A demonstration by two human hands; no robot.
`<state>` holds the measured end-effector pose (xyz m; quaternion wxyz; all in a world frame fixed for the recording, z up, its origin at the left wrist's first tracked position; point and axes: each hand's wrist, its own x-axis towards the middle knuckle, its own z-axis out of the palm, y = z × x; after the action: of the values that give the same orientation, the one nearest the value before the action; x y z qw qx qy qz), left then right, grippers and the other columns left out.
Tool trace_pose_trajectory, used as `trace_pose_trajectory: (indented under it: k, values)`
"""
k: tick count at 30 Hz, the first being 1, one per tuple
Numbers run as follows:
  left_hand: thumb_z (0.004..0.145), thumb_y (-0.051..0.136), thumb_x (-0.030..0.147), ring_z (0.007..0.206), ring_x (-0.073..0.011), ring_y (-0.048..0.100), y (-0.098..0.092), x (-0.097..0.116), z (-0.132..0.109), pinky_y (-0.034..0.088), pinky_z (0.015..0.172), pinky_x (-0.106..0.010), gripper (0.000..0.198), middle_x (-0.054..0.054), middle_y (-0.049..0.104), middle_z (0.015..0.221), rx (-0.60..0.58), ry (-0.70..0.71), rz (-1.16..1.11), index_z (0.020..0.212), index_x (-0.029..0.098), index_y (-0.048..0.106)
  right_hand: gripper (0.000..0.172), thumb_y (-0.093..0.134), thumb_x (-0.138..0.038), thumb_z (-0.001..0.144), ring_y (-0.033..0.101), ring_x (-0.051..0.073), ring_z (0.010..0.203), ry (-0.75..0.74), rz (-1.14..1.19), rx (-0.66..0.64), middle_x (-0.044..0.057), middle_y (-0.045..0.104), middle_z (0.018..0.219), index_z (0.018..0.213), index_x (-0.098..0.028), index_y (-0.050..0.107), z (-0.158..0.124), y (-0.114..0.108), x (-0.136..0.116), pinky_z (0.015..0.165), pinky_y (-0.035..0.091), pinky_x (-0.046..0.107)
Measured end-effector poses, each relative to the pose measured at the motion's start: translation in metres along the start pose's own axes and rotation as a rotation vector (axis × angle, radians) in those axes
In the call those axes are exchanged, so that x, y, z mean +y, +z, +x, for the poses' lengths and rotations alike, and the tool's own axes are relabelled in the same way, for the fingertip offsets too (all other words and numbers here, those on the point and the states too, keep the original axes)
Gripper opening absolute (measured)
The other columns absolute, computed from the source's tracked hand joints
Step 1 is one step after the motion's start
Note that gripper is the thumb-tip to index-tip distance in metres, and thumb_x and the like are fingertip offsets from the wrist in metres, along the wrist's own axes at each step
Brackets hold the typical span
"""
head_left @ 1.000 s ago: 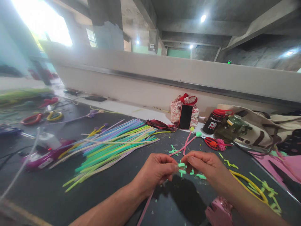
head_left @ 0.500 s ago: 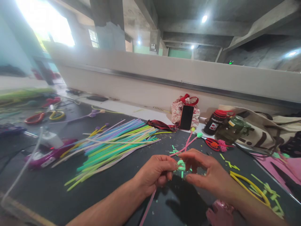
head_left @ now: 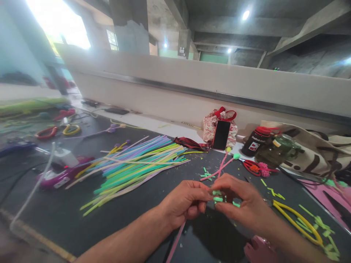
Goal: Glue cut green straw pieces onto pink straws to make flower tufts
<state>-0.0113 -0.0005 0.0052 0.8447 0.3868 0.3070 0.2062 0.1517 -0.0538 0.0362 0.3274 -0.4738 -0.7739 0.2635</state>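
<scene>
My left hand (head_left: 188, 201) is closed, thumb and fingers pinched together, around a pink pipe cleaner (head_left: 176, 241) whose long end hangs down below the fist. At the fingertips is a curled mint-green pipe cleaner (head_left: 218, 199), partly hidden. My right hand (head_left: 237, 197) curves around that green piece from the right, forefinger above and thumb below. Just behind the hands, two pink stems (head_left: 223, 164) with yellow and green tips lie crossed, beside short green offcuts (head_left: 207, 174).
A spread of coloured pipe cleaners (head_left: 137, 168) lies left of centre. At left is a purple glue gun (head_left: 59, 175). Yellow-handled pliers (head_left: 298, 223) and green scraps lie right. Red-handled scissors (head_left: 251, 168), a phone (head_left: 221, 135), a black bottle (head_left: 253, 142) and a bag (head_left: 304, 146) stand behind.
The right hand's fingers have come closer around the green curl, and both hands sit slightly further right in view. The whole scene has shifted a little right with the camera.
</scene>
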Motion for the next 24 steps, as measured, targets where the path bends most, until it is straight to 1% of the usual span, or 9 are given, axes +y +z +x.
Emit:
trace_pose_trajectory:
  k: [2, 4, 9, 14, 21, 24]
  values:
    - [0.058, 0.061, 0.016, 0.025, -0.0004, 0.026, -0.0006, 0.0, 0.0002, 0.01, 0.03, -0.014, 0.007, 0.005, 0.048, 0.037, -0.005, -0.007, -0.008, 0.06, 0.013, 0.055, 0.02, 0.058, -0.006, 0.07, 0.05, 0.01, 0.066, -0.005, -0.016, 0.012, -0.002, 0.056, 0.079, 0.083, -0.022, 0.058, -0.0005, -0.0001, 0.0002, 0.056, 0.04, 0.02]
    - [0.059, 0.061, 0.017, 0.025, -0.0003, 0.026, -0.0011, 0.0, 0.0003, 0.009, 0.03, -0.014, 0.007, 0.005, 0.048, 0.037, -0.011, -0.007, -0.011, 0.061, 0.013, 0.055, 0.017, 0.057, -0.006, 0.07, 0.049, 0.01, 0.065, -0.002, -0.027, 0.017, -0.001, 0.056, 0.077, 0.079, -0.021, 0.058, -0.0011, -0.0006, 0.0007, 0.055, 0.04, 0.02]
    - [0.059, 0.061, 0.017, 0.025, -0.0003, 0.027, -0.0003, -0.0012, 0.0006, 0.01, 0.03, -0.014, 0.008, 0.005, 0.049, 0.037, -0.005, -0.003, -0.012, 0.064, 0.013, 0.057, 0.018, 0.055, -0.003, 0.07, 0.049, 0.01, 0.064, -0.015, -0.04, 0.03, -0.001, 0.055, 0.075, 0.077, -0.02, 0.057, -0.001, 0.0003, 0.0039, 0.055, 0.039, 0.02]
    - [0.06, 0.061, 0.016, 0.025, -0.0002, 0.028, 0.0025, -0.0024, 0.0006, 0.011, 0.03, -0.014, 0.007, 0.004, 0.051, 0.038, 0.029, 0.023, -0.025, 0.065, 0.013, 0.056, 0.019, 0.053, -0.003, 0.07, 0.05, 0.011, 0.066, 0.001, -0.022, 0.04, -0.001, 0.056, 0.076, 0.076, -0.021, 0.058, 0.0007, 0.0023, 0.0033, 0.056, 0.039, 0.021]
    - [0.064, 0.064, 0.021, 0.026, -0.0005, 0.033, 0.0021, -0.0039, -0.0003, 0.013, 0.029, -0.014, 0.013, 0.003, 0.056, 0.044, -0.026, 0.049, -0.039, 0.069, 0.013, 0.056, 0.015, 0.051, -0.006, 0.069, 0.049, 0.012, 0.065, 0.072, -0.025, 0.06, -0.001, 0.055, 0.073, 0.072, -0.02, 0.057, 0.0031, -0.0005, 0.0023, 0.057, 0.037, 0.023]
    - [0.064, 0.064, 0.021, 0.027, -0.0004, 0.034, 0.0036, -0.0034, -0.0017, 0.014, 0.03, -0.013, 0.012, 0.003, 0.057, 0.046, -0.013, 0.059, -0.025, 0.069, 0.013, 0.055, 0.013, 0.05, -0.008, 0.069, 0.048, 0.012, 0.063, 0.096, -0.026, 0.059, -0.001, 0.054, 0.071, 0.071, -0.019, 0.056, 0.0037, -0.0005, 0.002, 0.056, 0.037, 0.023]
